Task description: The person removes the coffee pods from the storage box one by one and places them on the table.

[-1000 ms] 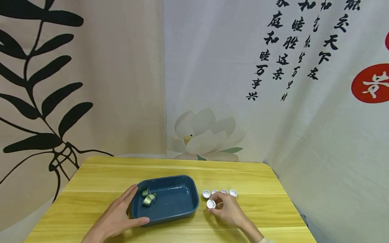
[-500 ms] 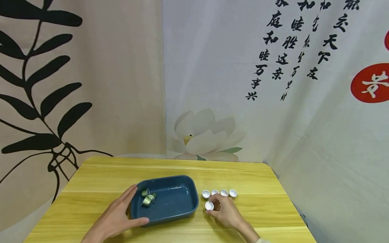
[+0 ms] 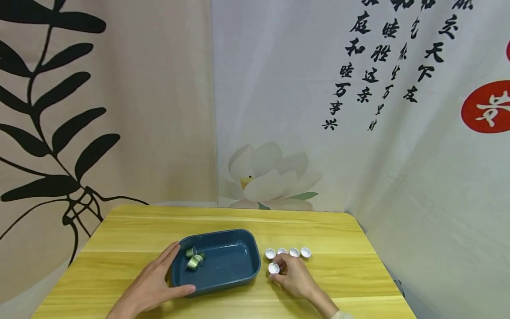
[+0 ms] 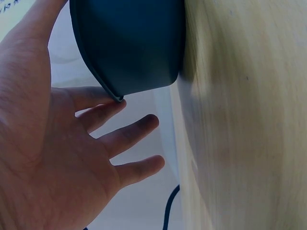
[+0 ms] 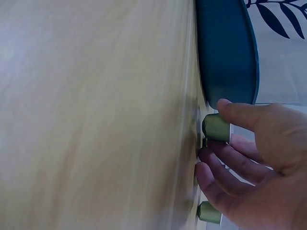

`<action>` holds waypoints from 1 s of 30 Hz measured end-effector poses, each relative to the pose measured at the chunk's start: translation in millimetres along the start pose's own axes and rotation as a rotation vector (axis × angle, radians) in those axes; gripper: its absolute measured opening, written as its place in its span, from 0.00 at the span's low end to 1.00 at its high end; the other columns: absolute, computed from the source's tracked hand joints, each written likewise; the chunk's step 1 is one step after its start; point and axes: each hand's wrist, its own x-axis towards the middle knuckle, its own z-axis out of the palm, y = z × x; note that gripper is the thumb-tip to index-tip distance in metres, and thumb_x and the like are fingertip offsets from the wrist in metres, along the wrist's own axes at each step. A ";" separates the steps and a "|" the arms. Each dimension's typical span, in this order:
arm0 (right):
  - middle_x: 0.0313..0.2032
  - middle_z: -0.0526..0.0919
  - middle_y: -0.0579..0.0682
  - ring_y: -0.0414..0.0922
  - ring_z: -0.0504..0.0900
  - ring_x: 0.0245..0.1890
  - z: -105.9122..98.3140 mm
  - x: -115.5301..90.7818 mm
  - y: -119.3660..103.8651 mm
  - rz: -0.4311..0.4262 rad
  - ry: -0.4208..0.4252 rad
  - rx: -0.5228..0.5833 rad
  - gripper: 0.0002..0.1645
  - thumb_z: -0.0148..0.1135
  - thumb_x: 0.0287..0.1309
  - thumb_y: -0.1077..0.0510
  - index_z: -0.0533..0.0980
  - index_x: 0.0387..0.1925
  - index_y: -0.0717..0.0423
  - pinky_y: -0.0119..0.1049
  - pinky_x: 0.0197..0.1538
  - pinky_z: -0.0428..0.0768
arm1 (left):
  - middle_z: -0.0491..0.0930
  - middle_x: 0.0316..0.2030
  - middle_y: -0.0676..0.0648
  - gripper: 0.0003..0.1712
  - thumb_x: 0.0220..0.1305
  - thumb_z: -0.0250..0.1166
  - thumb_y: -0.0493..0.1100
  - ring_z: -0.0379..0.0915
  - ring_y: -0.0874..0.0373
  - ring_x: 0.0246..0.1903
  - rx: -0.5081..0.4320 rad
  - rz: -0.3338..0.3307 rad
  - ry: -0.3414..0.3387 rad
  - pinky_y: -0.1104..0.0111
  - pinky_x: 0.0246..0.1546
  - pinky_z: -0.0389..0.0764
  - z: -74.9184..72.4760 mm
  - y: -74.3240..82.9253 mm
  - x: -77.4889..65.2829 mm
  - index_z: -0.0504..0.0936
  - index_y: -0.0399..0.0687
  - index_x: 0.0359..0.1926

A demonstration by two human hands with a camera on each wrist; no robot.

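Observation:
In the head view, my left hand spans the near left end of a dark blue rectangular tray, thumb on the front side and fingertips at the rim. The left wrist view shows its fingers nearly straight, touching the tray's corner. To the right of the tray, my right hand pinches a coffee capsule, its white round end facing up. In the right wrist view that capsule has a green body held close to the tabletop. Behind it, several capsules stand in a row, white ends up.
A few green capsules lie tipped in the tray's left part. The wooden table ends at a fabric backdrop with leaf and lotus prints. A dark cable hangs beyond the table edge.
My right hand has shifted slightly left with the capsule, uncovering more of the row behind. My left hand and the tray have not visibly moved.

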 end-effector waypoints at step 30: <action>0.42 0.93 0.48 0.35 0.89 0.41 3.5 1.0 6.2 -0.007 0.000 -0.002 0.19 0.87 0.61 0.57 0.87 0.49 0.57 0.32 0.43 0.92 | 0.48 0.91 0.30 0.77 0.61 0.78 0.77 0.65 0.18 0.79 0.013 0.014 0.012 0.24 0.68 0.79 1.4 -1.2 0.5 0.50 0.41 0.93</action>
